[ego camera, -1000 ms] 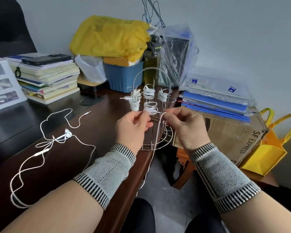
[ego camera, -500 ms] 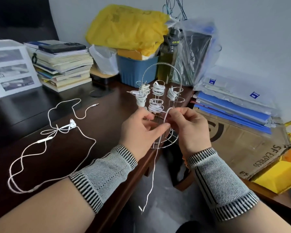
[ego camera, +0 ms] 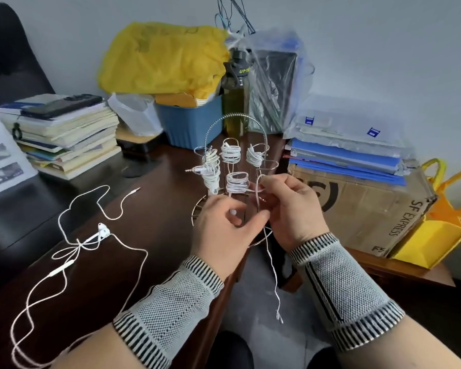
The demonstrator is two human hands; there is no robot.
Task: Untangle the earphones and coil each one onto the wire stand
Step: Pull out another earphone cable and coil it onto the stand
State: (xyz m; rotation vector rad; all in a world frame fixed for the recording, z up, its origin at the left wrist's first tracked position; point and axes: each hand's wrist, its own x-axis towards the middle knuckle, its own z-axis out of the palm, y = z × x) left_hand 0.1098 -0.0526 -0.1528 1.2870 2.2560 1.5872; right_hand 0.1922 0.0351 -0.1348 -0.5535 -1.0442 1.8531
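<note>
Dark desk (ego camera: 149, 209), "SF EXPRESS" box (ego camera: 370, 209), both hands' grip pinching earphone cable (ego camera: 273, 275)

1. Your left hand (ego camera: 224, 225) is bare: no glove, ring or watch shows on it.
2. Your left wrist wears a knitted band (ego camera: 168, 310) with a pale grey mesh weave in the middle.
3. Both ends of that band carry black-and-white ribbed stripes.
4. Your right hand (ego camera: 294, 209) is bare as well.
5. Your right wrist wears a matching band (ego camera: 343, 291), crossed by a thin dark line along its length.
6. Your forearms are uncovered below the bands.
</note>
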